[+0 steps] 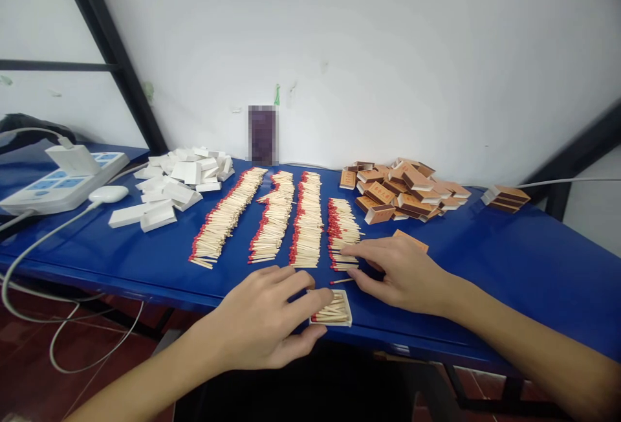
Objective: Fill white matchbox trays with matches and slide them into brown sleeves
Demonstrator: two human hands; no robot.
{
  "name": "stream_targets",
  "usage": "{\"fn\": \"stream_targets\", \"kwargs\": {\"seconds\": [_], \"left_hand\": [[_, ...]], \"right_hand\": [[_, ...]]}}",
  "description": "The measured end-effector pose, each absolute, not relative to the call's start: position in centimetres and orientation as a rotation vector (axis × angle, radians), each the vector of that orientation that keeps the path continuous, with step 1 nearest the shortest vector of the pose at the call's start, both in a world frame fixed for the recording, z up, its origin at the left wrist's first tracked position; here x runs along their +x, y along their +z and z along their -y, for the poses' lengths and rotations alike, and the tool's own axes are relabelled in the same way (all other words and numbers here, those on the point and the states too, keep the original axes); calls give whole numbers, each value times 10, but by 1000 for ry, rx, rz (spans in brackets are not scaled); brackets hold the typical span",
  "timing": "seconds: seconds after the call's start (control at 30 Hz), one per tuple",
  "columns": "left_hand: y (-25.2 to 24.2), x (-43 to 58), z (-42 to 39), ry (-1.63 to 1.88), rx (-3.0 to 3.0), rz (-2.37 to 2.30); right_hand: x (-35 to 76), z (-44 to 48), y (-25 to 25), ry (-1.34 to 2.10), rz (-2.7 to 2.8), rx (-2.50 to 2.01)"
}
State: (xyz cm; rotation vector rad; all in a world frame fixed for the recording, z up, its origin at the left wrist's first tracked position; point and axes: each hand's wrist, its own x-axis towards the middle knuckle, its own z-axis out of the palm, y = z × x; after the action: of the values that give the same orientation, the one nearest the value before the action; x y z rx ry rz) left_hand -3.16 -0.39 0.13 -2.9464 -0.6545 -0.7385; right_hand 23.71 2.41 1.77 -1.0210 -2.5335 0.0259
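My left hand [276,315] holds a white matchbox tray [348,309] at the table's front edge, with thumb below and fingers above its left end. Red-tipped matches [334,309] lie inside the tray. My right hand [400,270] reaches over the rightmost row of matches [343,224], index fingertip on the row. Its thumb tip is at the end of a single match [341,281] lying in front of that row. Thumb and index finger are apart. Three more rows of matches [228,215] extend to the left.
White empty trays [184,176] are heaped at the back left, beside a power strip [63,182] with cables. Orange matchbox sleeves [407,189] are piled at the back right, with a small stack [507,198] farther right. A phone-like dark object [263,134] leans on the wall.
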Motion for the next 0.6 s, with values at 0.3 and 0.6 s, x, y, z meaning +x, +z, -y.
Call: {"fn": "stream_targets", "kwargs": {"seconds": [0.3,0.6], "left_hand": [[0,-31,3,-728,-2936,653],[0,-30,4,-727,-2935,675]], "right_hand": [[237,-23,20,34,2541,-1023],[237,-22,21,74,2555,-1061]]}}
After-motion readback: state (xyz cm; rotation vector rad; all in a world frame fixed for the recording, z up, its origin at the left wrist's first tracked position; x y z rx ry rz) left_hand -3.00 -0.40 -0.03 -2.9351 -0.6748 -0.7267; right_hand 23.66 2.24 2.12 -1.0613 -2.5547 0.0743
